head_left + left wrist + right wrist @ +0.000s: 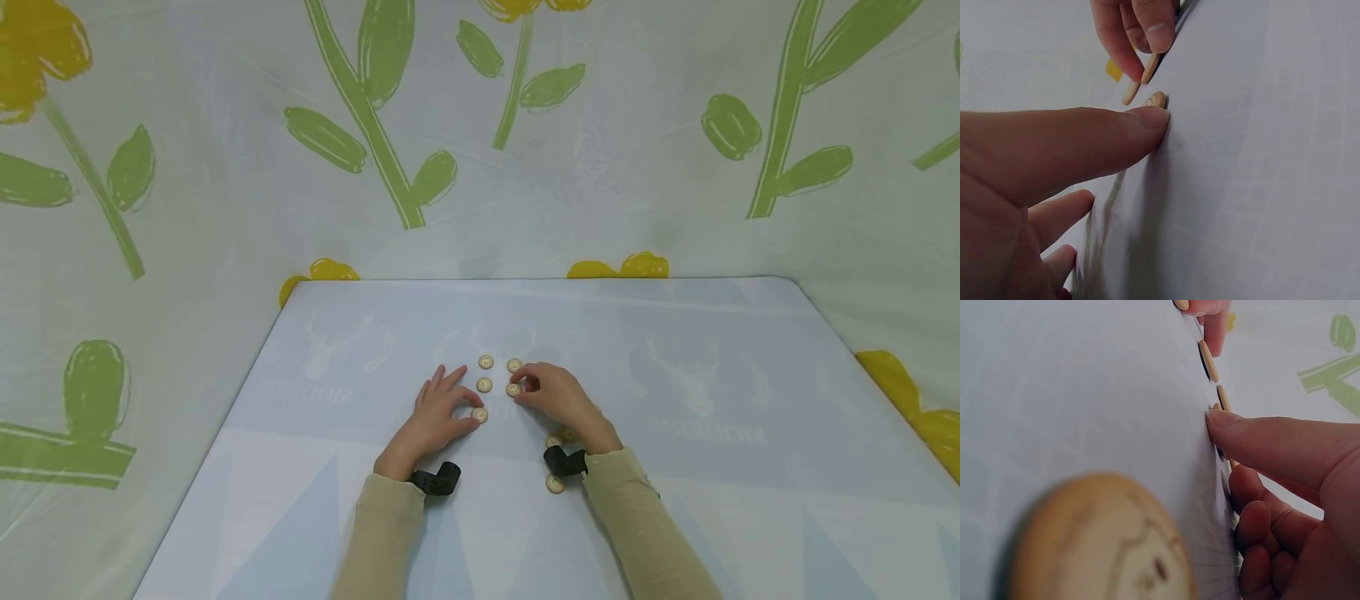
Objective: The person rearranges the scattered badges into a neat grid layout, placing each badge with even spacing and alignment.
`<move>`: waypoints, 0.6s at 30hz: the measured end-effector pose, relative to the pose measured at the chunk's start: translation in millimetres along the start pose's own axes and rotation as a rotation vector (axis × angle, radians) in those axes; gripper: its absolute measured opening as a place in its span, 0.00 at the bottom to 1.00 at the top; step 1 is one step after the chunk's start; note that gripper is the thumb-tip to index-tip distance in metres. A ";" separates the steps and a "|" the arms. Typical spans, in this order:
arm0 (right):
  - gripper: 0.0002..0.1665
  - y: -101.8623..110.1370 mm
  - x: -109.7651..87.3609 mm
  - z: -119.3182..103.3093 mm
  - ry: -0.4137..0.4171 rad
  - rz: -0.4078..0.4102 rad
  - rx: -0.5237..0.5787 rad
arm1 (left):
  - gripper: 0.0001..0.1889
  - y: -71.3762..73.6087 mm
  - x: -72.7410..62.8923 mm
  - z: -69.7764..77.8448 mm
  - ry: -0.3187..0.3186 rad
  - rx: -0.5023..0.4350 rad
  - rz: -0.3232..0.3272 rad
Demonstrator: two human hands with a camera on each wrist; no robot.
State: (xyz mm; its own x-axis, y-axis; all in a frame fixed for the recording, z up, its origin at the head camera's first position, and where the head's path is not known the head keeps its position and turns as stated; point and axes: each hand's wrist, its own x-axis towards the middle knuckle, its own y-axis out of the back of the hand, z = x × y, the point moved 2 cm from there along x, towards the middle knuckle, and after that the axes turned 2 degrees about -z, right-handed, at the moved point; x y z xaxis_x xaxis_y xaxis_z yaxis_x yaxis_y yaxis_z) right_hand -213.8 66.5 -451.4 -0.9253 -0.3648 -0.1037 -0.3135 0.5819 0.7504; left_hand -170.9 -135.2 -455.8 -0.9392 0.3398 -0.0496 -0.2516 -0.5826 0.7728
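Note:
On the table, my left hand [433, 421] pinches a small round wooden disc [480, 414] at its edges between thumb and index finger, the other fingers spread. In the left wrist view the thumb covers much of that disc [1157, 98]. My right hand [558, 393] holds another wooden disc [513, 389] between thumb and index finger, its remaining fingers curled under. Just beyond the hands lie a left disc [486, 362], a disc below it [483, 385] and a right disc [514, 365], together forming two short columns with the held ones.
Near my right wrist lie several more discs, among them a front disc [555, 484] and one partly behind the wrist camera [553, 441]. A large disc with dark line markings [1107, 544] is close in the right wrist view. A flower-patterned curtain [600, 192] borders the pale tabletop [300, 500].

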 end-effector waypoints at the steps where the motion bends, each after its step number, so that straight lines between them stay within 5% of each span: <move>1: 0.11 0.3 -0.1 -0.3 -0.001 0.000 0.002 | 0.07 0.1 -0.1 0.2 0.000 -0.001 0.000; 18: 0.14 15.1 -3.5 12.1 0.002 0.001 0.158 | 0.07 -1.2 1.2 -1.4 0.006 0.002 -0.001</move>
State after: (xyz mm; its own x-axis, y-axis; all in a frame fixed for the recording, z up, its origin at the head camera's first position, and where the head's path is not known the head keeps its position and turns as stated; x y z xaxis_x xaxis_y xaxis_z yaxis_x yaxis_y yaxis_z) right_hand -217.9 85.4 -447.6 -0.9253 -0.3655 -0.1015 -0.3423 0.6891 0.6387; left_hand -172.1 -135.1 -457.7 -0.9405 0.3355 -0.0543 -0.2519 -0.5808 0.7741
